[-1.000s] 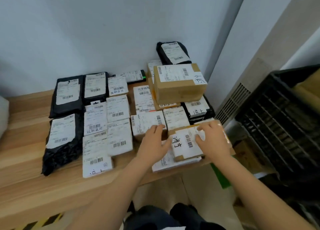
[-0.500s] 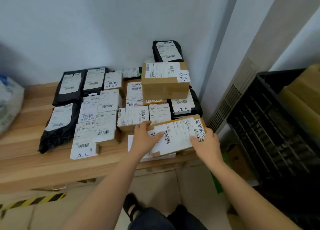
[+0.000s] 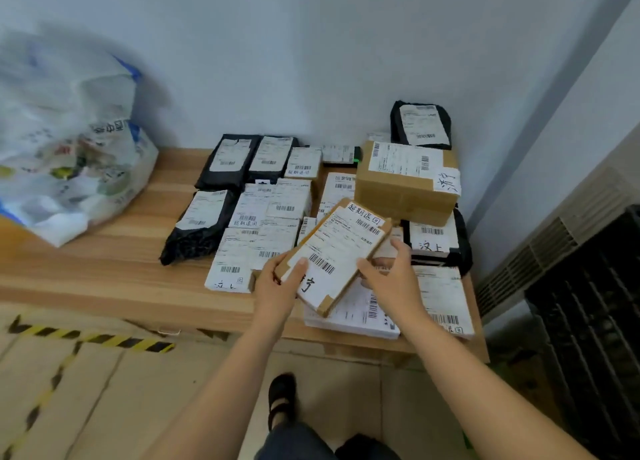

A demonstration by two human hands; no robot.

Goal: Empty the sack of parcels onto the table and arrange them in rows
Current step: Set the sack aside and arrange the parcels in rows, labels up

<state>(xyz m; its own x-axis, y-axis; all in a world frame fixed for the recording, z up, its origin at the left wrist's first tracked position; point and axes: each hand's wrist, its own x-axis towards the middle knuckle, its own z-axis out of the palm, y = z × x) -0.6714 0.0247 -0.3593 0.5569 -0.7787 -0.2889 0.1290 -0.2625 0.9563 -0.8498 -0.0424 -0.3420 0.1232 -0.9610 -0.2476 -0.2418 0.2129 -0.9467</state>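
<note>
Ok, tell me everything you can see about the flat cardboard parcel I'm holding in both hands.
The flat cardboard parcel is a thin brown box, its top almost covered by white shipping labels with barcodes, printed text and handwritten black characters. It is held tilted above other parcels at the front right of the table. The left hand grips its near left corner, thumb on the label; the right hand holds its right edge.

Flat parcel [image 3: 341,252] now lifted, tilted, turned diagonal.
</note>
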